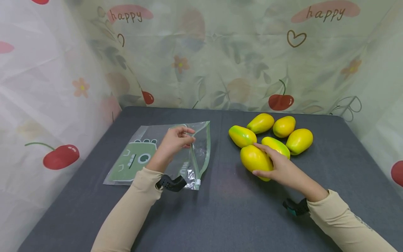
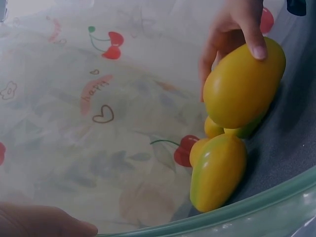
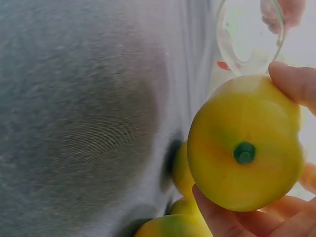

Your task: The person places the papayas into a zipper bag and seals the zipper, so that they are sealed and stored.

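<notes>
A clear zip bag [image 1: 201, 150] with a green cartoon print lies at the left, its mouth spread open toward the right. My left hand [image 1: 171, 145] pinches the upper layer at that mouth; the thumb hides part of the grip. My right hand [image 1: 283, 169] grips a yellow mango-like fruit [image 1: 255, 159], thumb on the near side and fingers over the far side. In the left wrist view this fruit [image 2: 244, 86] is held above the others. The right wrist view shows its green stem end [image 3: 244, 153] between thumb and fingers.
Several more yellow-green fruits [image 1: 242, 136] lie grouped behind and right of the held one, on a dark grey tabletop [image 1: 226, 217]. The bag's slider [image 1: 198, 182] is at its near corner. A patterned curtain [image 1: 214, 70] surrounds the table's back and sides.
</notes>
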Tool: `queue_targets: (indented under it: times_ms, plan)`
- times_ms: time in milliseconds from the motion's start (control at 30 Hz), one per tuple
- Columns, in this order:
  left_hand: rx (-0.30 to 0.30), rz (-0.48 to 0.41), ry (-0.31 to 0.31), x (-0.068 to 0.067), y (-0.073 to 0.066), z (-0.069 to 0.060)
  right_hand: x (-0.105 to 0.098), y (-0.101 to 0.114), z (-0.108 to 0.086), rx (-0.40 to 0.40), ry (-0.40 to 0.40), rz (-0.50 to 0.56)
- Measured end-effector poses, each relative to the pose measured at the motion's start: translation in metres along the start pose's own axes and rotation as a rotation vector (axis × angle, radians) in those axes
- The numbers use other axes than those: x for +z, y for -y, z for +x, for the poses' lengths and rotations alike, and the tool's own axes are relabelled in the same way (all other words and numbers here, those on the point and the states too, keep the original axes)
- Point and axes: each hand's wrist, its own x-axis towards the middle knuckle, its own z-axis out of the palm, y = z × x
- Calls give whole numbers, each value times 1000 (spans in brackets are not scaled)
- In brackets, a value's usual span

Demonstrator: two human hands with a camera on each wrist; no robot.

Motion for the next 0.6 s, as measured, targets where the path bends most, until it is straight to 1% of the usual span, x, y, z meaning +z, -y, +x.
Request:
queue_targets:
  times_ms: [100, 233, 600]
  plan:
    - [9, -6, 2, 0, 0, 1, -3, 5, 1, -14, -16, 12]
    - [11, -7, 5, 0, 0, 1, -5, 9, 3, -10, -25, 38]
    - [-2, -9, 5, 1, -3, 0, -7, 27, 10, -48, -82, 77]
